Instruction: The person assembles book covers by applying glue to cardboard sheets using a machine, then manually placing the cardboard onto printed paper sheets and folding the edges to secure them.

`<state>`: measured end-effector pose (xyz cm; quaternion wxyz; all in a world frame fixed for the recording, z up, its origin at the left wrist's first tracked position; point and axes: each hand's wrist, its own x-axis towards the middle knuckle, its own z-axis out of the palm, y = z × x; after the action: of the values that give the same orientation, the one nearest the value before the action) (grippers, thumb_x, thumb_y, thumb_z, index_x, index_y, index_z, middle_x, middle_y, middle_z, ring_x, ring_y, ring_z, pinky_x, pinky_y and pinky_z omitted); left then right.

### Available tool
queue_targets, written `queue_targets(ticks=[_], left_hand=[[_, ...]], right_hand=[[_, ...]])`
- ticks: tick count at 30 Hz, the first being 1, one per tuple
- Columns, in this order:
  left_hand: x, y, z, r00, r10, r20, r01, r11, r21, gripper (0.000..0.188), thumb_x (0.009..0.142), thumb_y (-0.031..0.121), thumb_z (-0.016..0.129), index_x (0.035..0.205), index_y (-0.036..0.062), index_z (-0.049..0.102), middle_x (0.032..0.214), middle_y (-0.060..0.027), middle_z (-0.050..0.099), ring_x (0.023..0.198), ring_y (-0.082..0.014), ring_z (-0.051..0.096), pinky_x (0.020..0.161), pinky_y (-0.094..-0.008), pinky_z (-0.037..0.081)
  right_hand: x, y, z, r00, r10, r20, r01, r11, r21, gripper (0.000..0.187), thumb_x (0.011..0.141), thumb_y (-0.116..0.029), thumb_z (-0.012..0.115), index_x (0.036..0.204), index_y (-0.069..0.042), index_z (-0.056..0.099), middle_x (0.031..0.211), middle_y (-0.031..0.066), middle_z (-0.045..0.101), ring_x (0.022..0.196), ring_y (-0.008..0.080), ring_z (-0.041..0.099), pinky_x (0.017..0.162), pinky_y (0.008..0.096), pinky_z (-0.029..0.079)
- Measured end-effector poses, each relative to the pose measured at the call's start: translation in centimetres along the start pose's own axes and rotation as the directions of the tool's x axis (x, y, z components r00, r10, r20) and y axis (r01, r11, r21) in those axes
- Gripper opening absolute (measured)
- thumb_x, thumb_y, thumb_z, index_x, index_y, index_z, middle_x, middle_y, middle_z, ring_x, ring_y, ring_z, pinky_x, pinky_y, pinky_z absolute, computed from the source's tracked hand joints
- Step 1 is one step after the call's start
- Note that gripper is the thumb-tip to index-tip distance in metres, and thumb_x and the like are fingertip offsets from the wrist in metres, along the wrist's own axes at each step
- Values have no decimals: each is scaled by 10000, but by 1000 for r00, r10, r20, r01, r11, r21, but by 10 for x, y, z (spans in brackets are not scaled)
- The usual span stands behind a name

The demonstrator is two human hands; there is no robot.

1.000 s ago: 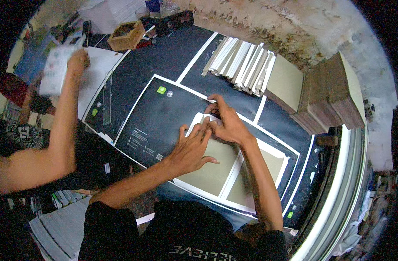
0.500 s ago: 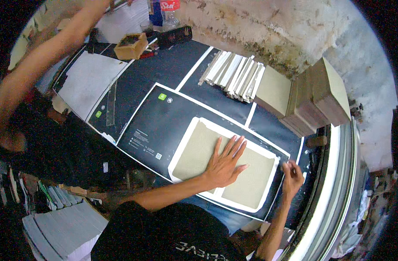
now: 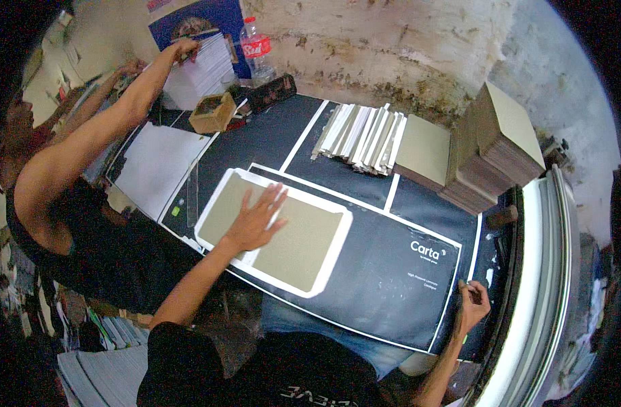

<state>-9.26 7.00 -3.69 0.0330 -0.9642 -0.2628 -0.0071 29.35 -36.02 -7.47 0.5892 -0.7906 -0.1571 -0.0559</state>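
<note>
My left hand (image 3: 257, 220) lies flat, fingers spread, on a grey-beige board panel (image 3: 302, 239). White folded edging frames the panel, and a white strip crosses it under my palm. The panel rests on the left part of a large black printed sheet (image 3: 385, 298) with a white border. Beside that sheet's right edge, my right hand (image 3: 473, 304) has its thumb and fingers closed in a pinch. Whatever lies between those fingertips, if anything, is too small to make out.
Farther back are a bundle of white and grey strips (image 3: 361, 139) and tall stacks of grey board (image 3: 490, 149). A wooden box (image 3: 212, 113) and a plastic bottle (image 3: 256, 51) stand at the back left. A co-worker's hand (image 3: 183, 50) touches a paper stack (image 3: 205, 71).
My left hand and the board panel have moved left over the black sheet, uncovering its right part. The view has shifted, bringing the co-worker's hand into sight. My right hand stays pinched.
</note>
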Motion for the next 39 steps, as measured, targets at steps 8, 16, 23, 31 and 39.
queue_targets(ticks=[8, 16, 23, 31, 39], left_hand=[[8, 66, -9, 985, -55, -161, -52, 803, -594, 355, 958, 91, 591, 1296, -15, 616, 1258, -226, 656, 1186, -374, 616, 1079, -493, 436], [56, 272, -41, 976, 195, -95, -178, 471, -864, 209, 1039, 177, 568, 1072, 20, 702, 821, -161, 666, 699, -206, 657, 647, -365, 536], [50, 313, -47, 983, 185, 18, 23, -26, -999, 313, 1038, 221, 611, 1112, -62, 723, 958, -124, 766, 894, -138, 708, 795, -291, 579], [51, 320, -27, 936, -353, 1, -44, -121, -992, 206, 922, 182, 765, 997, -8, 792, 845, -86, 773, 741, -101, 687, 641, -253, 554], [63, 292, -40, 938, -170, 301, 281, -137, -950, 602, 999, 521, 624, 620, 55, 591, 606, -17, 612, 575, -83, 591, 496, -289, 433]], right_hand=[[-11, -32, 9, 996, 31, 81, -22, 993, -114, 215, 773, -59, 868, 958, 13, 784, 871, 98, 760, 785, 145, 687, 749, 266, 540], [-57, -72, 16, 973, 154, 172, -174, 979, 110, 234, 1008, -143, 646, 1151, 21, 734, 757, 135, 738, 650, 177, 710, 616, 298, 580], [-85, -133, 12, 830, 45, 556, -419, 707, 570, 694, 1101, -402, 386, 1633, -67, 92, 1397, 304, 548, 1269, 331, 606, 1081, 459, 486], [-124, -161, 55, 744, -134, 654, -107, 943, 315, 897, 947, -127, 469, 1600, -7, -134, 1681, 233, -151, 1563, 341, -103, 1265, 437, -4], [-129, -169, 39, 908, 4, 419, -60, 991, 121, 187, 885, -24, 738, 1068, -5, 769, 1025, 151, 757, 953, 231, 715, 921, 357, 546]])
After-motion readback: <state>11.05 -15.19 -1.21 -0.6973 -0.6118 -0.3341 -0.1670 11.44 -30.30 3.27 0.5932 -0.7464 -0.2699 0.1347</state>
